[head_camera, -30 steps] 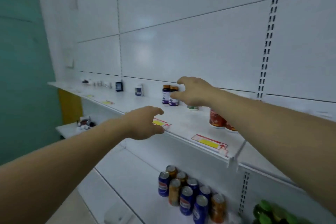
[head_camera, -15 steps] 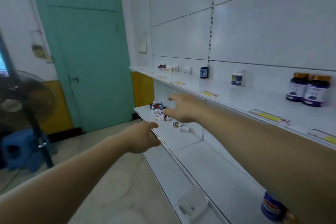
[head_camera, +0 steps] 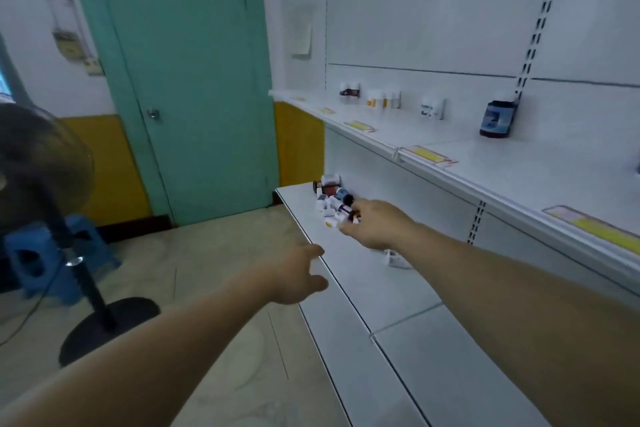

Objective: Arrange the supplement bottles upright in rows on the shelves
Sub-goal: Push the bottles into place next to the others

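White shelving runs along the wall beside my right arm, and a teal door (head_camera: pixel 194 80) stands far beyond my left hand. Both arms are stretched forward over the lower shelf (head_camera: pixel 398 308).

What I need is the heap of small supplement bottles (head_camera: pixel 331 199). It lies on this lower shelf directly beyond my right fingertips, at the far end near the back panel. The bottles lie on their sides, tumbled over each other, so their long axes point in mixed directions. For a single bottle I cannot tell the direction, because the heap is small and blurred.

My right hand (head_camera: pixel 375 225) is clearly the nearer one, and its fingertips reach the near edge of the heap. I cannot tell whether they already pinch a bottle or only touch it. My left hand (head_camera: pixel 298 279) hangs over the front edge of the shelf, short of the heap and apart from it. Its fingers are relaxed and it holds nothing.

One more white bottle (head_camera: pixel 396 259) lies on its side just under my right wrist.

Above my right hand, on the upper shelf (head_camera: pixel 519 180), a few bottles stand upright against the back, among them a dark bottle (head_camera: pixel 497 120). I judge that the right hand should take the next bottle and turn it upright.
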`<state>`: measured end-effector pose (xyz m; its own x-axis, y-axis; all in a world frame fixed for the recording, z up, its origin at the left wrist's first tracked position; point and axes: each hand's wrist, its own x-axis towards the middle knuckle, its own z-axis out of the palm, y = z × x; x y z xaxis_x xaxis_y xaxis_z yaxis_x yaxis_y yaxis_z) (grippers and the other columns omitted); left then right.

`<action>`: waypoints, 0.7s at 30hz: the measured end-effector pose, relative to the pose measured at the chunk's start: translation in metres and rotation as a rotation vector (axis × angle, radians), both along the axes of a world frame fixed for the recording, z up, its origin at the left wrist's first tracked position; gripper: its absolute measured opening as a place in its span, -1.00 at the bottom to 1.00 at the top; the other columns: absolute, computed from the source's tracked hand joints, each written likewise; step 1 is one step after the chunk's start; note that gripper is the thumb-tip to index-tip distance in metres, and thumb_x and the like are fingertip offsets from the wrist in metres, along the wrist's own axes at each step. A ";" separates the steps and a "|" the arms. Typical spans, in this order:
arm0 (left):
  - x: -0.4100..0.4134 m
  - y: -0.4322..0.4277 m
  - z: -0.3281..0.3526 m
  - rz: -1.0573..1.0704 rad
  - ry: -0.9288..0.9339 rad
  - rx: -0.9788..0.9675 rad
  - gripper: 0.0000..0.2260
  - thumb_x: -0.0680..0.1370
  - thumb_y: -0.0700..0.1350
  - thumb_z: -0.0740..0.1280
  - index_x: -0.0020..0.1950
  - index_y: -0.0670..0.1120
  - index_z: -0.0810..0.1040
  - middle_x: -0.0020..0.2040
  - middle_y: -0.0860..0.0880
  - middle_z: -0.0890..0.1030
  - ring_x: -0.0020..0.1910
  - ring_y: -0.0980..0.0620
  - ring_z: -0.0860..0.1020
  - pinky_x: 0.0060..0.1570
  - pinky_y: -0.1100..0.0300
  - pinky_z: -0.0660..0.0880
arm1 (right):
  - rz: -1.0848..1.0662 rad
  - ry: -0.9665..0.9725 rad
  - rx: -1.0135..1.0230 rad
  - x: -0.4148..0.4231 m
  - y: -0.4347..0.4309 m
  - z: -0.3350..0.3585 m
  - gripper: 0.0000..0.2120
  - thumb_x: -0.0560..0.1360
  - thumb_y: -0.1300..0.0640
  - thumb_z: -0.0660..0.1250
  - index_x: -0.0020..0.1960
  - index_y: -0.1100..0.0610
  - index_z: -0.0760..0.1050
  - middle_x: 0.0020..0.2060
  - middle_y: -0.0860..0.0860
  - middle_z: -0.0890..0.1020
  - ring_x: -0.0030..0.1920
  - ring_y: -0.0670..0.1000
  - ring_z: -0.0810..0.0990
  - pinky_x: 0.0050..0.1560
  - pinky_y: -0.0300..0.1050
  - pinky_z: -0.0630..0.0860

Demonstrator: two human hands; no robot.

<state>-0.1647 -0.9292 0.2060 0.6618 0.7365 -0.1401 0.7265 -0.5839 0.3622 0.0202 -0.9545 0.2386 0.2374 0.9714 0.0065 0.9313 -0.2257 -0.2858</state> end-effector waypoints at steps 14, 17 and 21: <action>0.032 0.326 -0.073 -0.129 0.065 -0.090 -0.43 0.50 0.15 0.31 0.46 0.04 0.25 0.46 -0.02 0.30 0.38 -0.04 0.32 0.34 0.06 0.30 | -0.228 0.070 -0.078 0.040 0.286 -0.077 -0.47 0.51 -0.19 0.22 0.39 0.06 0.34 0.26 0.08 0.49 0.06 0.08 0.46 -0.05 -0.18 0.30; 0.035 0.398 -0.087 -0.178 0.090 -0.107 -0.42 0.51 0.16 0.30 0.47 0.04 0.25 0.47 -0.01 0.28 0.40 -0.03 0.29 0.33 0.11 0.26 | -0.325 0.136 -0.110 0.045 0.340 -0.100 -0.47 0.47 -0.22 0.23 0.36 0.00 0.34 0.23 0.07 0.50 0.07 0.10 0.47 0.00 -0.09 0.37; 0.051 0.471 -0.102 -0.274 0.188 -0.128 -0.41 0.53 0.14 0.28 0.50 0.02 0.19 0.50 -0.02 0.22 0.43 -0.03 0.25 0.36 0.09 0.24 | -0.410 0.228 -0.113 0.058 0.388 -0.118 -0.43 0.43 -0.23 0.22 0.41 -0.11 0.27 0.24 0.00 0.50 0.14 0.10 0.48 0.06 -0.07 0.39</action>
